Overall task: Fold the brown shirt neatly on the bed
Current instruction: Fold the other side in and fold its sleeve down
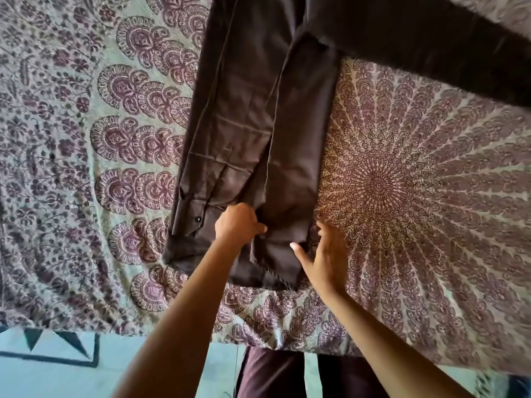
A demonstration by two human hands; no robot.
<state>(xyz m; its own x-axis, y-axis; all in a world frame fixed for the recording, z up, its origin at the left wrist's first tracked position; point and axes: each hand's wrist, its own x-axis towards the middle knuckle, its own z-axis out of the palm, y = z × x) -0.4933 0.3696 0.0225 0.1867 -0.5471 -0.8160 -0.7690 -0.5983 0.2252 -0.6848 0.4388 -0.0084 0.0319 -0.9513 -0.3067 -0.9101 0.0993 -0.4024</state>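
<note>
Toward 6 o'clock on the bed, the left hand curls tight, pinching a fold of the brown shirt laid lengthwise. At its 3 o'clock the right hand lies flat, fingers straight, gripping nothing, thumb on the cloth. The shirt's far end is cut off at 12 o'clock, and the left fingertips are hidden.

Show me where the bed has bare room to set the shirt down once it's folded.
Bare bedspread lies wide open left of the shirt, and right of it, below the outstretched sleeve. Crowded: the near hem, where the left hand grips cloth and the right hand touches its edge.
</note>
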